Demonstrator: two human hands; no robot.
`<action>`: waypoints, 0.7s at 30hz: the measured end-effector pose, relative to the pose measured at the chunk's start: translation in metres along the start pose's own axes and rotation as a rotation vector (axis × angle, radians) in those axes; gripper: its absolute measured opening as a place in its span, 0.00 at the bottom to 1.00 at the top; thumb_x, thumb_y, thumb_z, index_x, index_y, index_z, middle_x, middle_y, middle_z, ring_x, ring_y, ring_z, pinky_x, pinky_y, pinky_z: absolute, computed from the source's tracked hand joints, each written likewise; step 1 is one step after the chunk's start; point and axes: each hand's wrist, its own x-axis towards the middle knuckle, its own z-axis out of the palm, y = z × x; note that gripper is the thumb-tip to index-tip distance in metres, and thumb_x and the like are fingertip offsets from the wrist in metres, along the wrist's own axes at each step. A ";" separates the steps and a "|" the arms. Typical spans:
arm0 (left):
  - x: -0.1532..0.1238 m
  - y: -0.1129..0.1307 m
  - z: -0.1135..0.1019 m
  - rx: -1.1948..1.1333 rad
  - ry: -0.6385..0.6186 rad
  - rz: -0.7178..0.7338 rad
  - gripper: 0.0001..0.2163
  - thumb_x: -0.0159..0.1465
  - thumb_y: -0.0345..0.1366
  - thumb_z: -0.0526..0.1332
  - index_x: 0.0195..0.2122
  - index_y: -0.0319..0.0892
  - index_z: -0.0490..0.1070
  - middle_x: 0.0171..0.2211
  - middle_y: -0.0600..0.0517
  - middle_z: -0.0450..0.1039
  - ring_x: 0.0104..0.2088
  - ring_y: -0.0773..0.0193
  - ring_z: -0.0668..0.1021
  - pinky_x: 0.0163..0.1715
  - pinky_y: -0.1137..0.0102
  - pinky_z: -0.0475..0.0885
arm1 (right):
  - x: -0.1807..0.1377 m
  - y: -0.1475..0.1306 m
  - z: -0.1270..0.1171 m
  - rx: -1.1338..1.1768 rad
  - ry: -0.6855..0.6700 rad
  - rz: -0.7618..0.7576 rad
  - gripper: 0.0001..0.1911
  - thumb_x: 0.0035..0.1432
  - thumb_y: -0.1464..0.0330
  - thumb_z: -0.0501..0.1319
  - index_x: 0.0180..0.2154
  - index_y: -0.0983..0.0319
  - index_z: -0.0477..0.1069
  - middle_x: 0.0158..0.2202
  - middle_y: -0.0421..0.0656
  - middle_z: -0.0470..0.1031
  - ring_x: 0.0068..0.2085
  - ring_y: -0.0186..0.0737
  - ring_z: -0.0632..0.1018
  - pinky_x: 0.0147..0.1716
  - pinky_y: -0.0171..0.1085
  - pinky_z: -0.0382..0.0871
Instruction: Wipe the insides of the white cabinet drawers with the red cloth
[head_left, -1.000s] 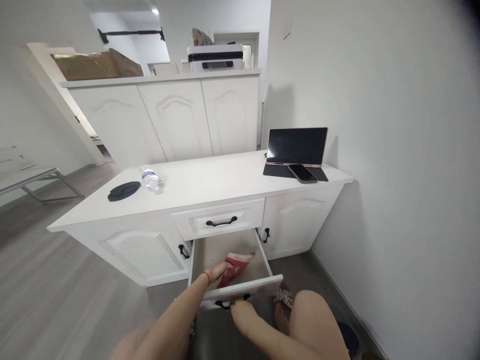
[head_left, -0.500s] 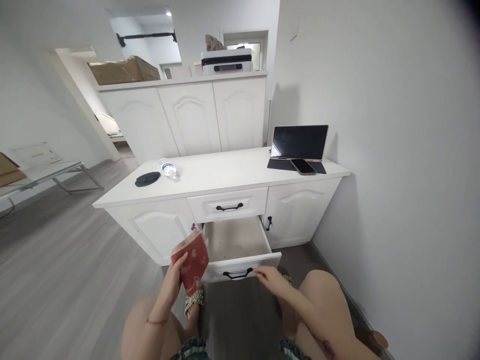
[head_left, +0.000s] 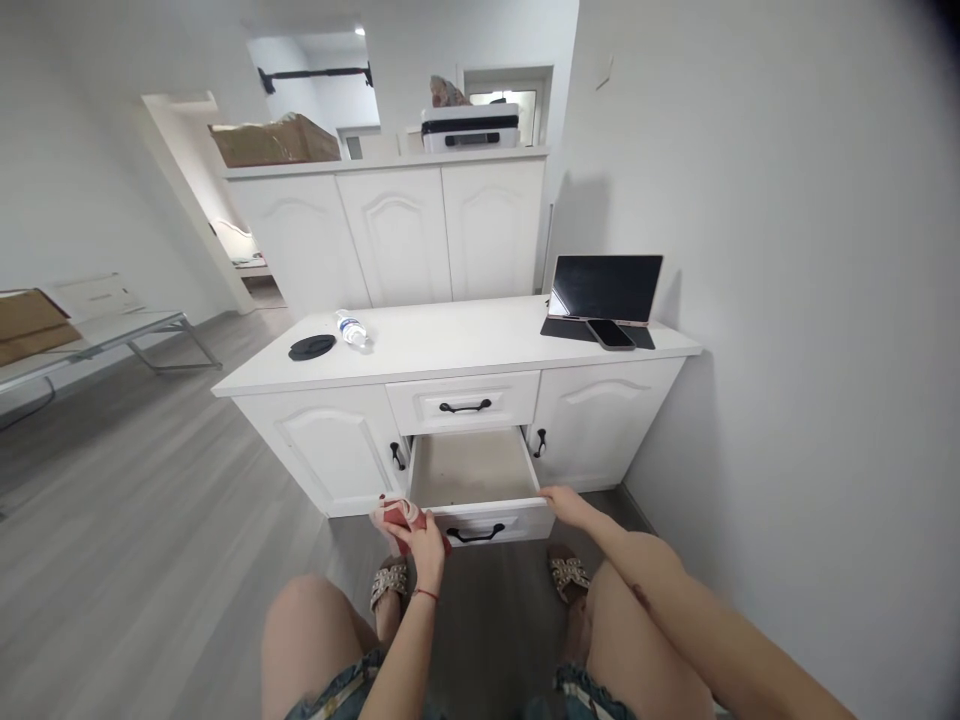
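My left hand [head_left: 421, 540] is closed round a small red booklet [head_left: 400, 514], held low beside the front left corner of the open lower drawer [head_left: 472, 478]. My right hand [head_left: 561, 502] rests on the drawer's front right corner, fingers curled over the edge. The drawer's inside looks bare. It belongs to a low white cabinet [head_left: 450, 400] with a shut upper drawer [head_left: 463, 402] above it. My knees and sandalled feet show below.
On the cabinet top lie a dark round disc [head_left: 311, 347], a water bottle [head_left: 351, 330] on its side, a tablet [head_left: 604, 290] propped on its cover and a phone [head_left: 610, 334]. A taller white cupboard [head_left: 390, 235] stands behind. A wall runs on the right, a folding table [head_left: 90, 335] far left.
My left hand lifted the red booklet out of the drawer and brought it down beside the drawer's front. My right hand moved from the handle to the drawer's right corner. My view pulled back.
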 end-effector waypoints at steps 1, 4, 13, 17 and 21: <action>0.000 0.003 0.005 -0.053 0.068 -0.062 0.33 0.67 0.37 0.41 0.66 0.31 0.21 0.68 0.30 0.37 0.65 0.42 0.52 0.63 0.48 0.47 | 0.001 0.001 0.002 0.003 0.003 0.007 0.21 0.58 0.77 0.48 0.44 0.64 0.76 0.46 0.50 0.78 0.48 0.44 0.76 0.47 0.36 0.64; -0.006 0.015 0.021 -0.145 0.203 -0.129 0.32 0.67 0.39 0.41 0.66 0.28 0.25 0.67 0.27 0.27 0.66 0.40 0.42 0.63 0.49 0.45 | 0.001 0.002 0.003 0.012 0.040 0.053 0.21 0.58 0.77 0.47 0.47 0.66 0.74 0.47 0.51 0.77 0.48 0.44 0.76 0.45 0.36 0.63; -0.038 0.069 0.052 -0.041 0.017 -0.003 0.31 0.68 0.40 0.36 0.65 0.35 0.17 0.68 0.29 0.27 0.66 0.33 0.45 0.58 0.38 0.49 | 0.008 0.009 -0.003 0.024 0.108 0.171 0.19 0.63 0.66 0.49 0.34 0.66 0.77 0.35 0.51 0.80 0.37 0.43 0.76 0.35 0.35 0.60; -0.046 0.083 0.060 -0.020 0.025 -0.016 0.32 0.68 0.42 0.38 0.67 0.35 0.22 0.67 0.31 0.20 0.65 0.31 0.43 0.57 0.40 0.54 | 0.009 0.011 -0.008 0.046 0.100 0.164 0.20 0.63 0.65 0.50 0.32 0.65 0.78 0.32 0.49 0.80 0.35 0.42 0.76 0.33 0.34 0.60; -0.057 0.099 0.069 0.038 -0.094 0.037 0.32 0.67 0.39 0.38 0.66 0.33 0.20 0.68 0.32 0.22 0.65 0.31 0.42 0.58 0.38 0.49 | 0.008 0.009 -0.012 0.075 0.101 0.166 0.22 0.64 0.63 0.49 0.32 0.65 0.79 0.31 0.49 0.81 0.34 0.43 0.77 0.34 0.34 0.61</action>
